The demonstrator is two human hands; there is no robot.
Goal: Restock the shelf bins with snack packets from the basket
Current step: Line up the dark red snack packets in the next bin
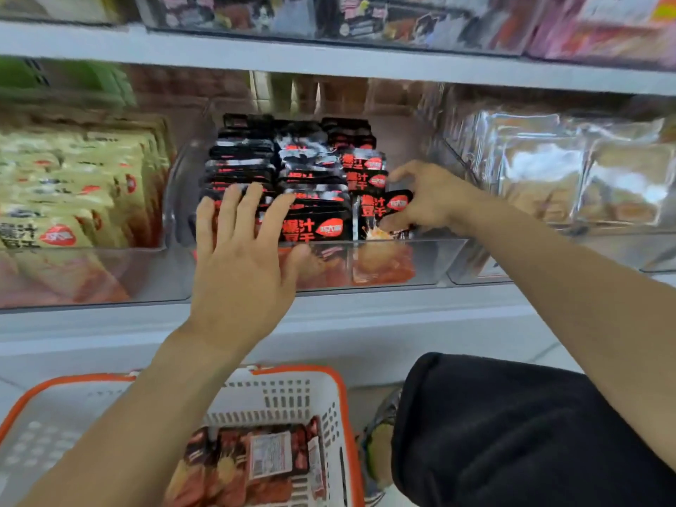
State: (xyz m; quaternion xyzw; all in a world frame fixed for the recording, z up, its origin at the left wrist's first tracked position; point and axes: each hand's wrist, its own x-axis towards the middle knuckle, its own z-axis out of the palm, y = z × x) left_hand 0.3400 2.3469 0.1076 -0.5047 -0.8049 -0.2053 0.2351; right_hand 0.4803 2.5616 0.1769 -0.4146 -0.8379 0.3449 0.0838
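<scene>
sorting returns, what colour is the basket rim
Orange rim on a white basket, clearest in the head view.

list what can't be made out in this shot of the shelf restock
- Top shelf packets, head view: motion blur smears the print, and the top edge cuts them off.
- Basket: the left arm covers much of it, the bottom edge crops it, so how many packets remain is unclear.
- Black packet in the middle bin: the right hand covers part of it.
- Left hand hides the front-left packets.

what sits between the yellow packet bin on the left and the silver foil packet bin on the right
In the head view, the clear plastic bin of black-and-red snack packets sits between them, with both hands in it.
</scene>
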